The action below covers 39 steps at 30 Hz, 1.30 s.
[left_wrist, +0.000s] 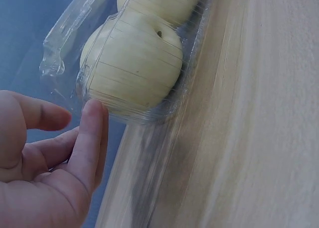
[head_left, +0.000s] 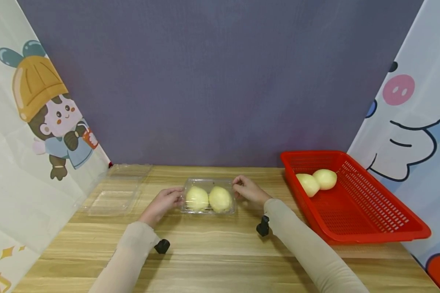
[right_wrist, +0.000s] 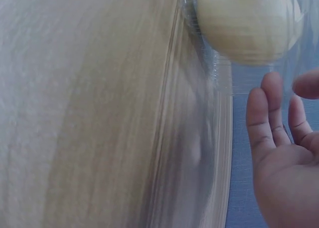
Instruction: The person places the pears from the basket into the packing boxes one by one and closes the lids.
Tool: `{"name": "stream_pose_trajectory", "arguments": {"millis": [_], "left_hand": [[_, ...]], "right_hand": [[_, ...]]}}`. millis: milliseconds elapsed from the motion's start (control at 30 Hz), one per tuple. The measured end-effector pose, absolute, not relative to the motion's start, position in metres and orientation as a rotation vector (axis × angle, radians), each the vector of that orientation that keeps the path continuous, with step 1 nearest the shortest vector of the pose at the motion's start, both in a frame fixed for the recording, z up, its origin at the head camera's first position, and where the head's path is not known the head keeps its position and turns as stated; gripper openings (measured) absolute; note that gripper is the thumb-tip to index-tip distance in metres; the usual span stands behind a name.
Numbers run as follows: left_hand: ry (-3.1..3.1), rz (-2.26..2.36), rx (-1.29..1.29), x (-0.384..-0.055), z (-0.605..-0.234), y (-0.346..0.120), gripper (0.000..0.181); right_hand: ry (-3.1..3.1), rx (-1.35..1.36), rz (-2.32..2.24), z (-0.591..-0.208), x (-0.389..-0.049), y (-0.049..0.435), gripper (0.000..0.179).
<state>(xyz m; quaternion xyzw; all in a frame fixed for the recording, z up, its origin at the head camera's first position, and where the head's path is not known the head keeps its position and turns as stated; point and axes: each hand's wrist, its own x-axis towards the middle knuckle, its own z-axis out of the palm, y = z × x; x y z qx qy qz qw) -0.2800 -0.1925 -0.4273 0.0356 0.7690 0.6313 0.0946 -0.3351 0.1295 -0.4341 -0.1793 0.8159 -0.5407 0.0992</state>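
Note:
A clear plastic clamshell box (head_left: 209,212) sits mid-table with two pale yellow round fruits, a left one (head_left: 196,198) and a right one (head_left: 220,199), inside. At the box's left end is my left hand (head_left: 167,198); in the left wrist view its fairly straight fingertips (left_wrist: 93,108) meet the plastic wall, the thumb apart from them. My right hand (head_left: 250,189) is at the opposite end. The right wrist view shows its fingers (right_wrist: 257,108) extended just beside the plastic, below a fruit (right_wrist: 244,26), with the thumb at the frame's edge.
On the right stands a red slotted basket (head_left: 379,236) with two more pale fruits (head_left: 325,179) near its left side. Clear empty plastic packaging (head_left: 113,197) lies at the table's back left. A grey-blue panel (head_left: 220,81) rises behind the wooden table (head_left: 212,260).

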Motion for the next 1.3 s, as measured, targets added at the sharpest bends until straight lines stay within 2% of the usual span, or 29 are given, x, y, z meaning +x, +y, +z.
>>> {"name": "stream_pose_trajectory", "arguments": {"millis": [967, 1300], "left_hand": [[2.242, 1.685, 0.24, -0.262, -0.417, -0.199, 0.064], [2.24, 1.678, 0.262, -0.259, -0.418, -0.198, 0.061]], "right_hand": [[2.428, -0.531, -1.598, -0.435, -0.337, 0.126, 0.028], [2.429, -0.508, -1.595, -0.436, -0.333, 0.127, 0.026]]}}
